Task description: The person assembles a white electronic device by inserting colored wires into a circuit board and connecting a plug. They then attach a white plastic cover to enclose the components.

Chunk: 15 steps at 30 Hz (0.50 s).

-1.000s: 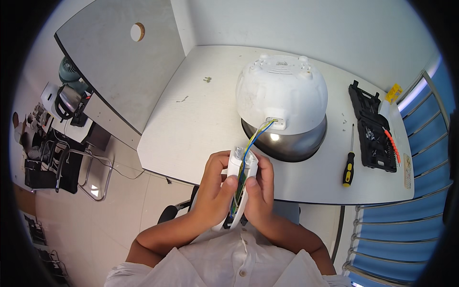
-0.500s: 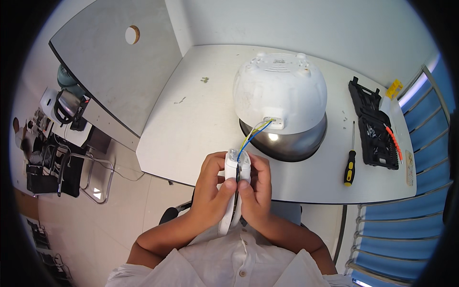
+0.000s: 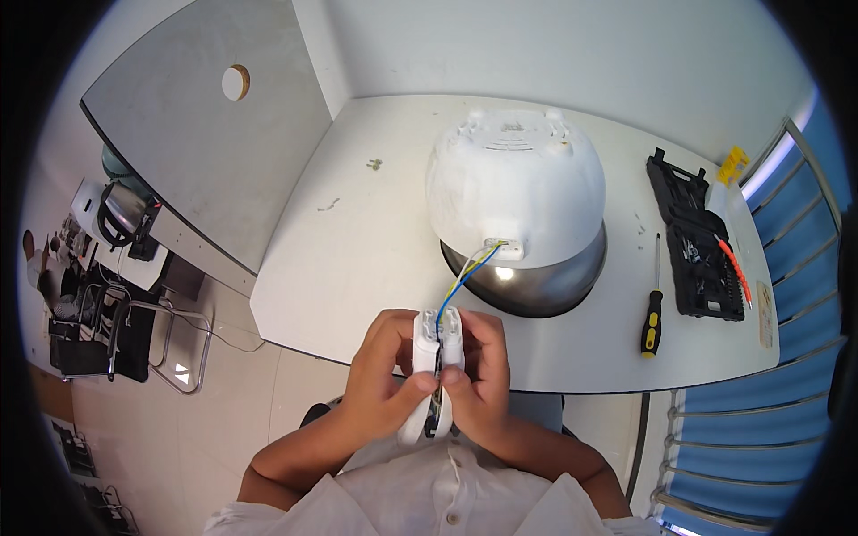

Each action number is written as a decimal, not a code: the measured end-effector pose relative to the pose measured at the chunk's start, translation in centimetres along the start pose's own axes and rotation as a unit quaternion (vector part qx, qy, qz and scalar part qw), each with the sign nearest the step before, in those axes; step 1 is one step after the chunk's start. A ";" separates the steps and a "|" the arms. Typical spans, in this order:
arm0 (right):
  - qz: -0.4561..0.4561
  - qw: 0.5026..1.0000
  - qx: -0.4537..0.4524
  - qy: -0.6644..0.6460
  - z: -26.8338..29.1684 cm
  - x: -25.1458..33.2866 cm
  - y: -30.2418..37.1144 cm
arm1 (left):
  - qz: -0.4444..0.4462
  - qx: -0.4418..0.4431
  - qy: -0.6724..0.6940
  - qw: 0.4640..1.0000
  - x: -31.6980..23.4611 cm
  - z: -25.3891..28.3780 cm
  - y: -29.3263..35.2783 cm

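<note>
My left hand (image 3: 384, 380) and my right hand (image 3: 481, 371) grip a white plastic handle (image 3: 426, 353) between them, just off the table's front edge. It is split lengthwise, one half in each hand, with both thumbs along the seam. Dark parts show in the gap, too small to name. White, yellow-green and blue wires (image 3: 461, 280) run from the handle's far end to a socket (image 3: 513, 250) on a rounded white appliance body (image 3: 514, 192). That body sits upside down on the table, with its feet up, over a shiny steel bowl-like part (image 3: 550, 290).
On the table's right lie a yellow-and-black screwdriver (image 3: 652, 326), an open black tool case (image 3: 706, 268) and a red flexible shaft (image 3: 735, 268). Small screws (image 3: 374, 164) lie at the left. A grey panel (image 3: 214, 125) stands left, metal rails (image 3: 751, 413) right.
The two handle halves have come further apart at their near end, widening the gap. Both hands still hold them. The whole view has shifted slightly.
</note>
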State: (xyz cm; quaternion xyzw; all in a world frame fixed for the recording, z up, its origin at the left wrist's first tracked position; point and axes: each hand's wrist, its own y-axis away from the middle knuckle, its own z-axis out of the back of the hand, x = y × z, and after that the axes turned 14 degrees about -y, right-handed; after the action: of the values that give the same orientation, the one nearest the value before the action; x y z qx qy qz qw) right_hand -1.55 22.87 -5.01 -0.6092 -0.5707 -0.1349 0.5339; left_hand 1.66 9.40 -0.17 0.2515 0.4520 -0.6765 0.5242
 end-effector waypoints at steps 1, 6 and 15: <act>0.007 1.000 -0.001 0.001 0.0 -0.1 0.0 | -0.002 -0.008 -0.001 1.000 0.2 -0.2 0.0; 0.040 0.999 -0.021 0.015 -0.1 -0.7 0.5 | -0.049 -0.023 -0.056 0.997 1.2 -0.6 0.2; 0.086 0.994 -0.001 0.064 0.8 -1.8 0.7 | -0.079 -0.024 -0.037 0.996 2.6 -1.1 -0.5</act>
State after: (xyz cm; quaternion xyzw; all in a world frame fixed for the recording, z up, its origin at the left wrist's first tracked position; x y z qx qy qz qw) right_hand -1.89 22.66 -7.00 -0.6470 -0.4804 -0.1279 0.5781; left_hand 0.21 9.12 -2.64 0.1773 0.4671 -0.7132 0.4916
